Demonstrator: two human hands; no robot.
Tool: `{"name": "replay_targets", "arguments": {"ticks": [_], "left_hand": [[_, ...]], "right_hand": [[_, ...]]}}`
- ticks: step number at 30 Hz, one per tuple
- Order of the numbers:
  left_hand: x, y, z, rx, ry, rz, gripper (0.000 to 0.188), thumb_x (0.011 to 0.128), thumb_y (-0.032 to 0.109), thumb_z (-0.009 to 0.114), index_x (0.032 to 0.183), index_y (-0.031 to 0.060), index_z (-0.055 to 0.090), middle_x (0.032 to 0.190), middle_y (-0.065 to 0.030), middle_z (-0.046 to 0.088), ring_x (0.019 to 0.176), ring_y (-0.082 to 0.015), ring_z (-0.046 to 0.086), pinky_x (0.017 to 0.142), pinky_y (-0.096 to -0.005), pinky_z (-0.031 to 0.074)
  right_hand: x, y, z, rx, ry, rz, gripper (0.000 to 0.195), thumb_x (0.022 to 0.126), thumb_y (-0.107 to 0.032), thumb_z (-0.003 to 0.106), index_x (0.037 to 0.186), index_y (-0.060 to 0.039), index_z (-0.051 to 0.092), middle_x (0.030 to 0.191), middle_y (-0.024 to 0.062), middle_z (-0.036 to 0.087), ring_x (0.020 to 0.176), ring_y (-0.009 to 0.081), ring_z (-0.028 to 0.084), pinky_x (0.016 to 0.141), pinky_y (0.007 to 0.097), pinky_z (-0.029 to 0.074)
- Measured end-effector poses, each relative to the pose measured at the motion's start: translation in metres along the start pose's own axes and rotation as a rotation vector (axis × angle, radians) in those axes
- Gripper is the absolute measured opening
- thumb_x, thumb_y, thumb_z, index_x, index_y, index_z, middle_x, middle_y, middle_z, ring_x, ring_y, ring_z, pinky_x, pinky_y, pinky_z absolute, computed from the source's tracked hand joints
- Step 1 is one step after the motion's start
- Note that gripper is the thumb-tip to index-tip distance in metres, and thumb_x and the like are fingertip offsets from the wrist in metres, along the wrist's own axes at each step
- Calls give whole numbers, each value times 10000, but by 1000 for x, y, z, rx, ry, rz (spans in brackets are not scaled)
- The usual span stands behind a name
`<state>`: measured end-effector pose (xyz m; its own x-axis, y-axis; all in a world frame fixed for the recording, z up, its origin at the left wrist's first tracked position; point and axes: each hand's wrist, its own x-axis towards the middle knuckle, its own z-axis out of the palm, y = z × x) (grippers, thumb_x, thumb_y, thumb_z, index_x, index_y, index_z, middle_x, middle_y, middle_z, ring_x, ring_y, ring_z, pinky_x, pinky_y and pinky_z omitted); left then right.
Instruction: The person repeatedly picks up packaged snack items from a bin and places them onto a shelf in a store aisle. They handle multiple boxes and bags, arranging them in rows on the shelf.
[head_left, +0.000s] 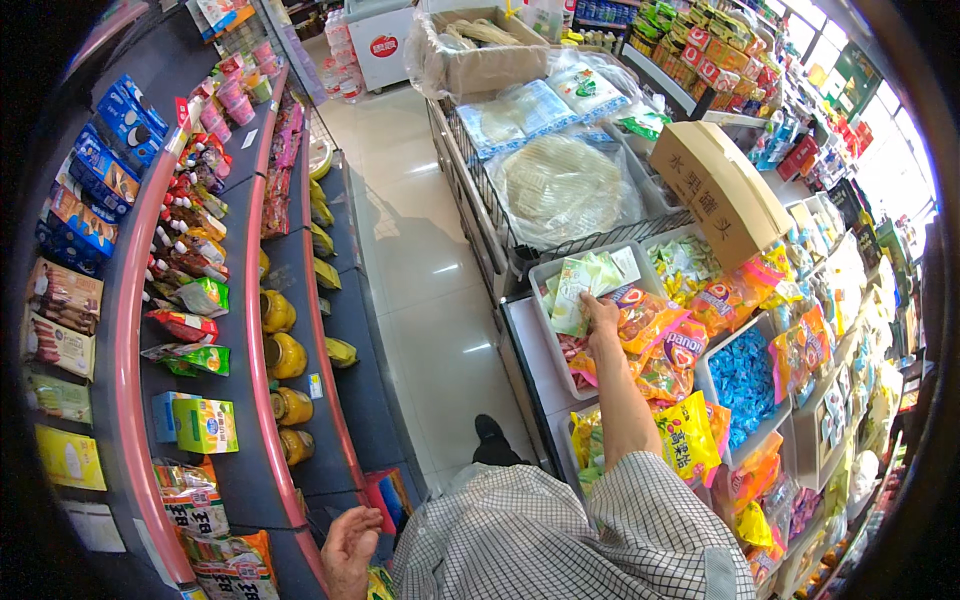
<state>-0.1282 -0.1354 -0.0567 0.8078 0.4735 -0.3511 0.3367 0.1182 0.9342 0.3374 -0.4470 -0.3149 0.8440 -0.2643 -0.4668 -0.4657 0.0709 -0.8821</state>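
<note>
My right hand (601, 319) reaches over a grey plastic bin (536, 300) and pinches the edge of a pale green packet (573, 292). More light green packets (611, 268) lie beneath and beside it in that bin. Orange candy bags (637, 319) rest against the bin's right side, close to my wrist. Down at the lower left, my left hand (352, 551) hangs near the shelf edge with its fingers loosely bent, and no object shows in it. A yellow-green package (380, 583) is partly visible just beside it.
Left shelves hold jars of yellow fruit (286, 356), spouted pouches (187, 225) and boxed biscuits (90, 169). A cardboard box (720, 187) stands tilted behind the candy bins. Blue-wrapped sweets (742, 382) fill another bin. Round noodle bundles (562, 187) lie in a wire-sided stand. A tiled aisle (420, 300) runs between.
</note>
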Motion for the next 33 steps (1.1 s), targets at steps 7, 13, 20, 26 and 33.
{"name": "replay_targets", "arguments": {"ticks": [7, 13, 20, 26, 33], "left_hand": [[-3, -1, -3, 25, 23, -20, 367, 986, 84, 604, 1334, -14, 543, 1242, -138, 648, 1160, -228, 617, 1007, -354, 483], [-6, 2, 3, -18, 17, -24, 363, 989, 81, 602, 1334, -15, 542, 1259, -142, 641, 1162, -227, 615, 1011, -347, 478], [-8, -3, 5, -47, 6, 14, 363, 993, 91, 598, 1337, -10, 542, 1271, -134, 636, 1172, -224, 609, 1020, -341, 466], [-11, 3, 15, -45, 107, 12, 348, 949, 47, 627, 1283, -33, 568, 1210, -143, 661, 1114, -231, 642, 977, -353, 502], [37, 26, 29, -34, 52, 216, 485, 975, 110, 605, 1416, -23, 454, 1437, -158, 501, 1318, -263, 505, 1083, -379, 417]], "right_hand": [[12, 8, -3, -298, 18, -130, 420, 704, -251, 835, 919, 75, 680, 820, 103, 684, 634, 177, 604, 569, 318, 483], [3, 7, 5, -77, 8, -204, 555, 692, -304, 853, 1033, 78, 641, 946, 137, 683, 755, 182, 630, 658, 301, 511], [-12, -9, 3, -245, 188, -418, 660, 709, -360, 853, 1103, 74, 551, 1011, 168, 608, 951, 257, 579, 860, 382, 473], [-112, -85, 31, -31, -147, -447, 534, 799, -312, 791, 1114, 47, 552, 989, 119, 603, 905, 199, 566, 825, 336, 470], [-274, -124, 84, 55, -904, -132, 446, 820, -192, 744, 1162, 23, 555, 1075, 126, 663, 982, 180, 639, 893, 326, 508]]}}
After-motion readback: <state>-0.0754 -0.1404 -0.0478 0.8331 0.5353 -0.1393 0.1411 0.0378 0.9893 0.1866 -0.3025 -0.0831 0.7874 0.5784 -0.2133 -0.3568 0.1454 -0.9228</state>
